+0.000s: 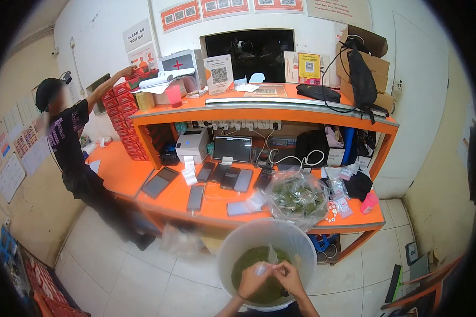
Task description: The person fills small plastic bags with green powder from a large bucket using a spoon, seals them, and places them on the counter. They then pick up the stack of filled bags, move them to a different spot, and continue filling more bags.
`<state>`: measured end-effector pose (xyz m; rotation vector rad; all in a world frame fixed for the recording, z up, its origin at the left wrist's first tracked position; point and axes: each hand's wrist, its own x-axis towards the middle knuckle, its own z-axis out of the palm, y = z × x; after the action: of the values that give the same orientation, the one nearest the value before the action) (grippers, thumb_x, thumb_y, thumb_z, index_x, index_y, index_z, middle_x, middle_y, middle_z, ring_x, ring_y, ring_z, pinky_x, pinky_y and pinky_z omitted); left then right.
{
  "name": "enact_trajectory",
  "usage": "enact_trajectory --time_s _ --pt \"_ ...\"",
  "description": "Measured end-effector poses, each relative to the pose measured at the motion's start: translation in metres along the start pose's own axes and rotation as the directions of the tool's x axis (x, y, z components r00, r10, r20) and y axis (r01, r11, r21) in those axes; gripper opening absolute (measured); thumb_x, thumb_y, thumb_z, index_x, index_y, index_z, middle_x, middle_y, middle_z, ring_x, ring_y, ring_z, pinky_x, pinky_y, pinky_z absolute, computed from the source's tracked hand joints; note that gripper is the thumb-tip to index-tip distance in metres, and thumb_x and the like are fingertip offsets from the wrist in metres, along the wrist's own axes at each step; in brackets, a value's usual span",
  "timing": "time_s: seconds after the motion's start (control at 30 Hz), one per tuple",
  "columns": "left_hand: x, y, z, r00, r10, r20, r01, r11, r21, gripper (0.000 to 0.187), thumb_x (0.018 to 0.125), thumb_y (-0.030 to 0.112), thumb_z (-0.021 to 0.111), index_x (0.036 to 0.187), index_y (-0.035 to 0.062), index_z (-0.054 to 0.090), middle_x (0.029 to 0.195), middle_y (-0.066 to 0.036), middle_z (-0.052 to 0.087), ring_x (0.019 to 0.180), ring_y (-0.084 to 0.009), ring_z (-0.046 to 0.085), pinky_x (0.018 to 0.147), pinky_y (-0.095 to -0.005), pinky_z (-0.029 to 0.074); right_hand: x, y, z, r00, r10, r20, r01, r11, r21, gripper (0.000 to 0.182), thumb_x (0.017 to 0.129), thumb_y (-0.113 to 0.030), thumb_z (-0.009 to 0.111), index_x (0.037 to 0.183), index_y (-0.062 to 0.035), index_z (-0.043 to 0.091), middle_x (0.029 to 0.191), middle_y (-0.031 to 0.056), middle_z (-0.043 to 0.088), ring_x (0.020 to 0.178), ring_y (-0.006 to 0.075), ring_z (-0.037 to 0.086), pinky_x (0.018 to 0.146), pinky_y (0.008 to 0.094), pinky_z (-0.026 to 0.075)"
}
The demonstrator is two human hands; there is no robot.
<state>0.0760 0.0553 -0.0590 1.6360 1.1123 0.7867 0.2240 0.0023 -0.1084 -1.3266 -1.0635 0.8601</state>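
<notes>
Both of my hands meet above a large white tub (228,240), which holds a mass of green, leafy-looking stuff (248,259). Between my fingertips is a small clear plastic bag (272,255), its upper part standing up away from me. My left hand (253,278) pinches it from the left, and my right hand (289,278) has its fingers closed on it from the right. What the bag contains is too small to make out. Just beyond the tub, a big clear bag of green packets (296,198) rests on the orange counter (127,171).
On the counter are several phones (194,198), a tablet (160,182), a label printer (192,145) and a small screen (232,149). A pink cup (369,202) stands at the right end. At left, a person (69,137) reaches toward stacked red boxes (124,119).
</notes>
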Motion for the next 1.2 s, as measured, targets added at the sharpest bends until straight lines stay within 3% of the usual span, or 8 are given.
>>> enact_trajectory --time_s 0.23,0.33,0.67,0.73,0.77,0.93,1.03,1.2 --pt "-0.003 -0.009 -0.004 0.998 -0.062 0.018 0.063 0.995 -0.074 0.028 0.087 0.032 0.068 0.096 0.0055 0.073 0.088 -0.011 0.073 0.080 -0.0196 0.070 0.072 -0.0303 0.053 -0.003 -0.012 0.001 0.989 -0.021 0.150 0.019 1.000 0.013 0.013 0.091 -0.016 0.067 0.089 -0.0036 0.062 0.067 -0.0032 0.052 0.061 0.0042 0.040 0.055 0.0222 0.034" --pt "-0.001 -0.028 -0.006 1.000 -0.010 0.012 0.011 0.998 -0.059 0.023 0.088 0.023 0.068 0.096 0.0024 0.072 0.085 -0.007 0.072 0.076 -0.0115 0.065 0.070 -0.0281 0.051 -0.004 -0.021 -0.004 0.973 0.026 0.229 -0.026 1.000 0.000 0.014 0.094 -0.017 0.063 0.091 -0.0035 0.062 0.069 -0.0026 0.054 0.063 0.0036 0.044 0.058 0.0209 0.037" --pt "-0.012 -0.028 -0.037 0.976 0.036 0.214 -0.067 0.988 0.139 0.023 0.090 0.027 0.065 0.101 0.0064 0.070 0.085 -0.007 0.071 0.073 -0.0141 0.065 0.068 -0.0302 0.050 -0.010 -0.017 0.000 0.923 0.039 0.382 -0.060 0.997 0.044 0.016 0.098 -0.019 0.056 0.096 -0.0033 0.061 0.070 -0.0005 0.060 0.062 0.0032 0.050 0.055 0.0223 0.037" --pt "-0.015 -0.029 -0.035 0.931 0.058 0.361 -0.150 0.961 0.232 0.032 0.088 0.035 0.064 0.110 0.0125 0.068 0.096 -0.018 0.069 0.085 -0.0358 0.068 0.075 -0.0414 0.053 -0.010 -0.017 -0.001 0.923 0.051 0.382 -0.029 0.997 -0.065 0.017 0.095 -0.019 0.058 0.096 -0.0021 0.061 0.069 0.0025 0.060 0.061 0.0059 0.052 0.055 0.0249 0.040" --pt "-0.017 -0.030 -0.033 0.931 0.056 0.361 -0.147 0.962 0.231 0.032 0.088 0.035 0.064 0.110 0.0125 0.068 0.096 -0.018 0.069 0.085 -0.0358 0.068 0.075 -0.0414 0.053 -0.010 -0.017 0.000 0.922 0.054 0.383 -0.031 0.997 -0.065 0.017 0.095 -0.019 0.058 0.096 -0.0021 0.061 0.069 0.0025 0.060 0.061 0.0059 0.052 0.055 0.0249 0.040" --pt "-0.022 -0.024 -0.029 0.952 0.163 0.258 -0.269 0.848 0.456 0.036 0.089 0.041 0.060 0.112 0.0141 0.065 0.095 -0.017 0.068 0.085 -0.0387 0.065 0.073 -0.0485 0.053 -0.009 -0.026 0.008 0.943 -0.109 0.314 0.215 0.920 -0.326 0.018 0.089 -0.017 0.061 0.089 0.0006 0.059 0.071 0.0159 0.061 0.063 0.0300 0.061 0.060 0.0388 0.047" --pt "-0.025 -0.017 -0.027 0.936 0.262 0.236 -0.347 0.807 0.478 0.024 0.088 0.032 0.062 0.093 0.0082 0.061 0.086 -0.018 0.066 0.079 -0.0402 0.063 0.068 -0.0470 0.050 -0.008 -0.015 0.007 0.931 -0.155 0.330 0.282 0.881 -0.381 0.018 0.086 -0.017 0.063 0.086 0.0005 0.059 0.077 0.0189 0.062 0.070 0.0368 0.062 0.062 0.0420 0.048" --pt "-0.021 -0.017 -0.021 0.970 0.177 0.167 -0.241 0.797 0.554 0.026 0.086 0.034 0.064 0.094 0.0092 0.063 0.083 -0.018 0.066 0.078 -0.0406 0.063 0.066 -0.0475 0.051 -0.012 -0.026 0.004 0.957 -0.110 0.267 0.232 0.843 -0.485 0.021 0.082 -0.019 0.067 0.082 -0.0001 0.058 0.075 0.0174 0.061 0.071 0.0361 0.063 0.062 0.0422 0.049"
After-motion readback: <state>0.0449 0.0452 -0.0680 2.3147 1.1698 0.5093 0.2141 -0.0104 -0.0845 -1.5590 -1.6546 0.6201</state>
